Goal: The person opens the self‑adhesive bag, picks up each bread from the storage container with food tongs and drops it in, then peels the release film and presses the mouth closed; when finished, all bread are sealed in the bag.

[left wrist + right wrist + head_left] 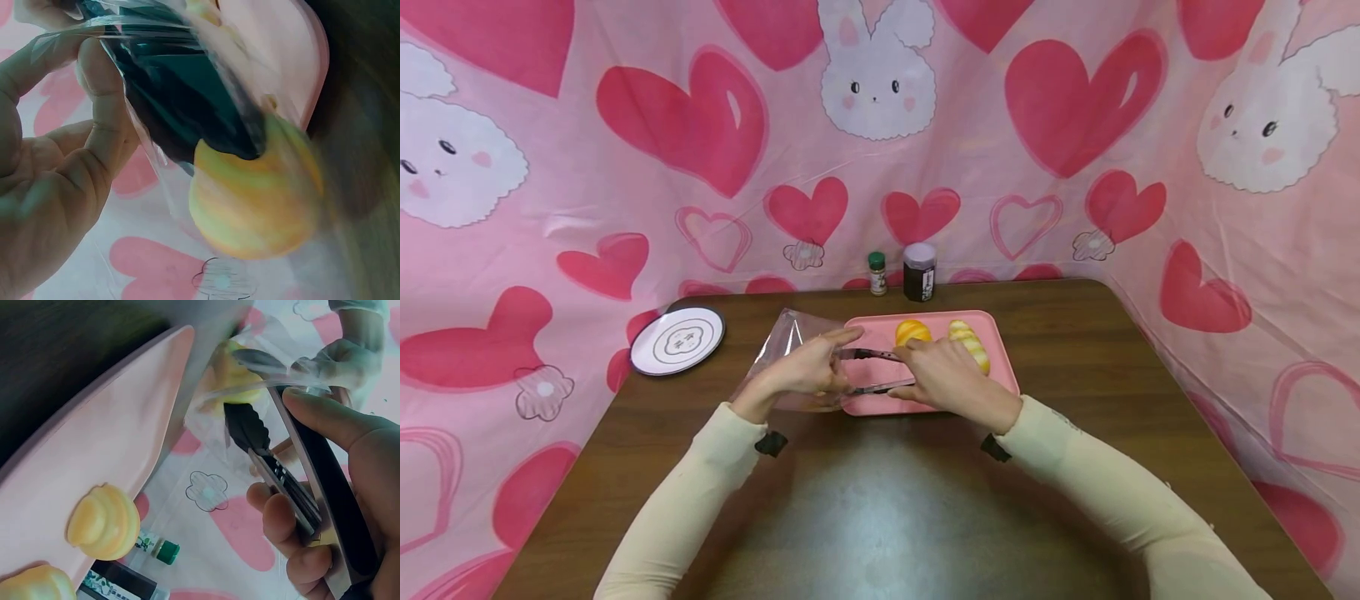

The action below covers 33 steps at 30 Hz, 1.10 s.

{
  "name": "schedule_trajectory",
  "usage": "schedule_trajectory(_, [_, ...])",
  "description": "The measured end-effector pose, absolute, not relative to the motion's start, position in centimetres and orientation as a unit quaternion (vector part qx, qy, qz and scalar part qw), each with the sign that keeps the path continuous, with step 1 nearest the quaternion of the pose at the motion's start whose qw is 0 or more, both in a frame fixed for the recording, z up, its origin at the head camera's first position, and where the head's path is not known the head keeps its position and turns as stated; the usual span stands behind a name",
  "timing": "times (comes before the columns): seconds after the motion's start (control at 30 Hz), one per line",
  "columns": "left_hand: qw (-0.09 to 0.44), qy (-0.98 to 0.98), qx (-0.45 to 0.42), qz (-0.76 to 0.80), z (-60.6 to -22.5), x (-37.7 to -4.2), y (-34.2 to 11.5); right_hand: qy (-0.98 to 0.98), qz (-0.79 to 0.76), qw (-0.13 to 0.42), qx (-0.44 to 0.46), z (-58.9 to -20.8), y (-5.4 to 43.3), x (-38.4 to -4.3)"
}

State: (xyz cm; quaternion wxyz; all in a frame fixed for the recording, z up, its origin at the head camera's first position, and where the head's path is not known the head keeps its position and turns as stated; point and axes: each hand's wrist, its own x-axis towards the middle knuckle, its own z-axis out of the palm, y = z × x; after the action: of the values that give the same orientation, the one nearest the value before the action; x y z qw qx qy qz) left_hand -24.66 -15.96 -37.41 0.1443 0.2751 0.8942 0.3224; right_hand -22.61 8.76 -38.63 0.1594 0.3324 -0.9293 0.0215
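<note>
My left hand (805, 368) pinches the rim of a clear plastic bag (784, 335) to the left of the pink tray (874, 407). The right hand (953, 377) grips tongs (315, 469) with metal arms and black tips, reaching leftward into the bag's mouth. Inside the bag, a round yellow-orange bun (250, 206) is at the black tips (181, 94). Another round swirled bun (107, 522) and a long striped bread roll (970, 345) lie on the tray, partly behind the right hand in the head view.
A white plate (677, 342) with a dark rim is at the table's left edge. Behind the tray stand a small green-capped shaker bottle (877, 275) and a dark jar (919, 273) with a pale lid. A pink heart-patterned cloth (880, 167) backs the brown table (850, 517).
</note>
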Motion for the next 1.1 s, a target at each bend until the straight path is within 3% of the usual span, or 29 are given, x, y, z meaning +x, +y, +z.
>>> schedule_trajectory(0.13, [0.143,0.9,0.269,0.313,-37.6,-24.8,-16.0,-0.92,-0.003,0.171,0.353,-38.8,8.8,-22.8])
schedule_trajectory(0.33, [0.105,0.928,0.246,0.258,-38.1,-25.0,-16.1,-0.936,-0.005,0.12,0.332,-38.8,9.1,-22.9])
schedule_trajectory(0.5, [0.11,0.938,0.223,0.24,-37.7,-25.0,-15.9,-0.945,0.007,0.095,0.312,-38.7,8.9,-22.8])
schedule_trajectory(1.1, [0.137,0.916,0.25,0.283,-37.1,-24.9,-15.7,-0.929,0.019,0.144,0.34,-38.3,8.6,-22.2])
